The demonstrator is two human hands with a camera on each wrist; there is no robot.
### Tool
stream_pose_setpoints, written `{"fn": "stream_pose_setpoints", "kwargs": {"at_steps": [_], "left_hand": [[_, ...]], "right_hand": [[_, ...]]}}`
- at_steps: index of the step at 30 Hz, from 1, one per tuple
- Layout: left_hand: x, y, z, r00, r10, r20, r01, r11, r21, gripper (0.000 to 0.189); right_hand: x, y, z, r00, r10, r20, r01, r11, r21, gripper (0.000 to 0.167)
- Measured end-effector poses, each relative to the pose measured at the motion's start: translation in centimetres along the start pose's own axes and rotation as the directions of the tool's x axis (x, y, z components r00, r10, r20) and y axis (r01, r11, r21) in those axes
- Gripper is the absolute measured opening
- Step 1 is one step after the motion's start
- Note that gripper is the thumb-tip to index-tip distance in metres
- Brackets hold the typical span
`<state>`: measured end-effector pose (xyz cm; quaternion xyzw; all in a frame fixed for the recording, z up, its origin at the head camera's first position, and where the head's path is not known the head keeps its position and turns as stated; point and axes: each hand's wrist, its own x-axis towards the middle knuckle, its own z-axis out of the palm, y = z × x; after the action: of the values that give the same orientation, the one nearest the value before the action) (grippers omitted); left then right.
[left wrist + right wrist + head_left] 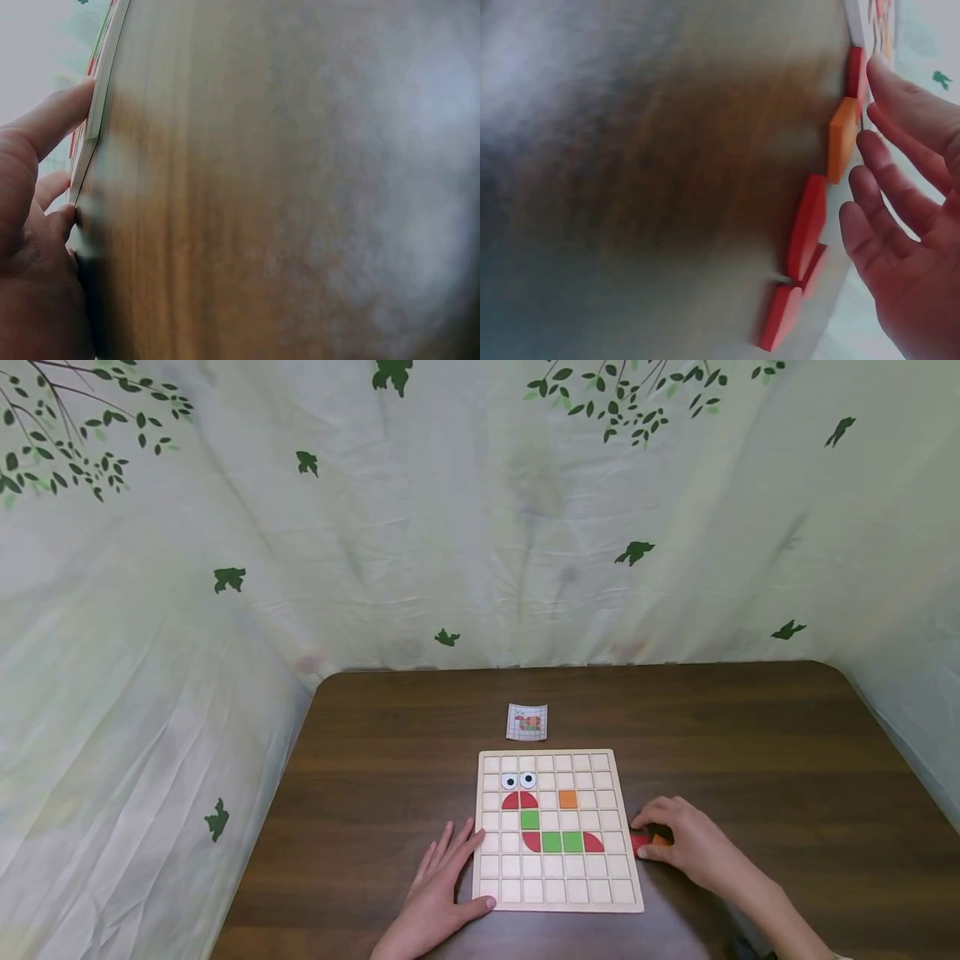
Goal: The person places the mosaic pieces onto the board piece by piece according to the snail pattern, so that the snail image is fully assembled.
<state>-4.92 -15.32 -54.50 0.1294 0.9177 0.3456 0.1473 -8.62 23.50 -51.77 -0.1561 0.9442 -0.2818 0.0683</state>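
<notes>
Cream gridded board [510, 890], on tabletop [390, 760]: touched along left edge by spread left-hand grip [441, 893], presumably for steadying. Red piece [638, 842], beside right edge: flanked by right-hand grip [693, 843]; whether pinched, cannot be told.

A person's left hand [438, 889] rests with fingers extended and thumb spread wide, toward the left edge of the desk [375, 743]; nearer the right edge, the right hand [686, 839] curls in a pinch, bare forearm [783, 910] slanting behind.
</notes>
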Motion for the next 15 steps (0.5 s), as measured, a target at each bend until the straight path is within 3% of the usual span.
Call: {"fn": "stream_pose_setpoints", "kwargs": {"at_steps": [7, 15], "left_hand": [[-0.03, -0.03, 0.01, 1.000, 0.006, -0.002, -0.006, 1.000, -0.001, 0.084], [0.04, -0.09, 0.08, 1.000, 0.004, 0.000, -0.004, 1.000, -0.003, 0.084]], "right_hand": [[-0.22, 0.04, 0.72, 0.994, -0.091, -0.056, 0.089, 0.996, -0.032, 0.026], [0.20, -0.34, 0.81, 0.998, -0.007, -0.061, 0.006, 1.000, -0.017, 0.032]]}}
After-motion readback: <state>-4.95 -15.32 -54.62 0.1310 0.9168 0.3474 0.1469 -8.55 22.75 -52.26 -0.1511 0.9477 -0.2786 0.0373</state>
